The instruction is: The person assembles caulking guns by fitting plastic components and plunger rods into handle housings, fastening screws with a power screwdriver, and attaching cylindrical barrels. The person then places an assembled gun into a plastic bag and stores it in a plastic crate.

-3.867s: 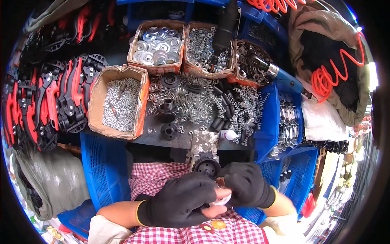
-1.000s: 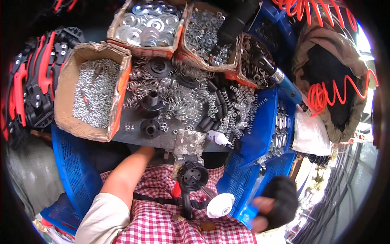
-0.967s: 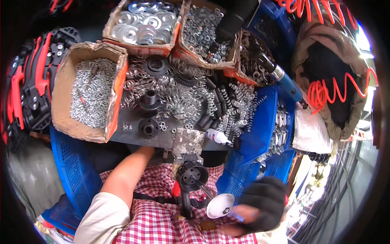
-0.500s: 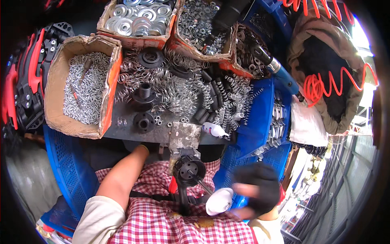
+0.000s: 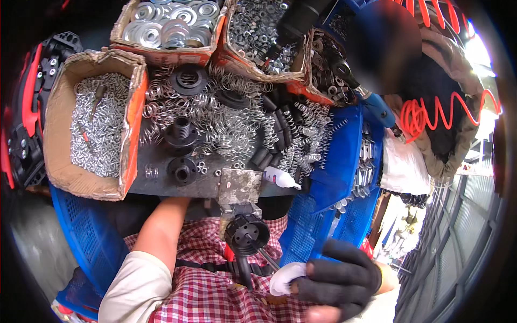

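Note:
My right hand (image 5: pixel 339 282), in a black fingerless glove, is at the lower right with its fingers stretched and apart. Its fingertips overlap the right edge of a white round cup-like piece (image 5: pixel 283 280); whether they press on it I cannot tell. From that piece a thin metal rod (image 5: pixel 269 259) runs up into a black round holder (image 5: pixel 246 234) with holes in its face. The holder hangs at the bench edge, below a worn metal plate (image 5: pixel 240 184). My left forearm (image 5: pixel 161 229) reaches beneath the bench, and the hand itself is hidden there.
On the dark bench (image 5: pixel 156 185) lie loose springs (image 5: pixel 231 137), black flanged parts (image 5: pixel 181 171) and a small white bottle (image 5: pixel 280 177). Around them stand a screw box (image 5: pixel 53 153), a washer box (image 5: pixel 167 54) and a nut box (image 5: pixel 242 62). A blue power tool (image 5: pixel 377 107) hangs right.
The view has shifted slightly. My right hand, blurred before, has moved lower and its fingers now spread over the white piece's right side. A blurred round patch has appeared at the upper right.

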Demonstrator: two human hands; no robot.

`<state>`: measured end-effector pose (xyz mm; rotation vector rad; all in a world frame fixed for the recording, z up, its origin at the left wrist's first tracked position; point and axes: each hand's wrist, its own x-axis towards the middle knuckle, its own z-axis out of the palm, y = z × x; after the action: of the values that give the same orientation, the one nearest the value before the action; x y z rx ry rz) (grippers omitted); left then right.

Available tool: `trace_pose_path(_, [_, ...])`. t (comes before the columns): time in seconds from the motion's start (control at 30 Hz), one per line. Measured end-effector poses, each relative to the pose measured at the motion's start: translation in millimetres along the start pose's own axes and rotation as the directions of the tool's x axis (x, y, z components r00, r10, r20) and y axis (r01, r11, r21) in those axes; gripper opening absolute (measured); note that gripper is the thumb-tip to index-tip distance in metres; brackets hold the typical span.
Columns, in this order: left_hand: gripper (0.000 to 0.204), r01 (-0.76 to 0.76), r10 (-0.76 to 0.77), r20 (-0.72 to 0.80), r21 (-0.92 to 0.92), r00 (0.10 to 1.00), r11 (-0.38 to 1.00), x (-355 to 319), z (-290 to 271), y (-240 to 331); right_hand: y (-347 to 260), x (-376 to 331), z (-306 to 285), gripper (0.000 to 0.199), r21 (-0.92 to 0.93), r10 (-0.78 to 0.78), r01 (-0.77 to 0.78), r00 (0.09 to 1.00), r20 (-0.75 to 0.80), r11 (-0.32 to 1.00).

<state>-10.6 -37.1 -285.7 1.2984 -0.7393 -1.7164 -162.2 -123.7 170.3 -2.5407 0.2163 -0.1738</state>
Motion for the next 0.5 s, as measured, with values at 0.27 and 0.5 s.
trace_pose_path(0.27, [0.046,-0.014,-0.001,0.125,0.121,0.992,0.993,-12,11,-33,1,-16,9,0.074,-0.069,0.083,-0.076,0.991,0.105,0.995])
trace_pose_path(0.5, [0.047,-0.056,0.016,0.149,0.263,0.989,0.963,-22,4,-39,-34,23,-39,0.084,-0.398,0.202,-0.071,0.934,0.296,0.914])
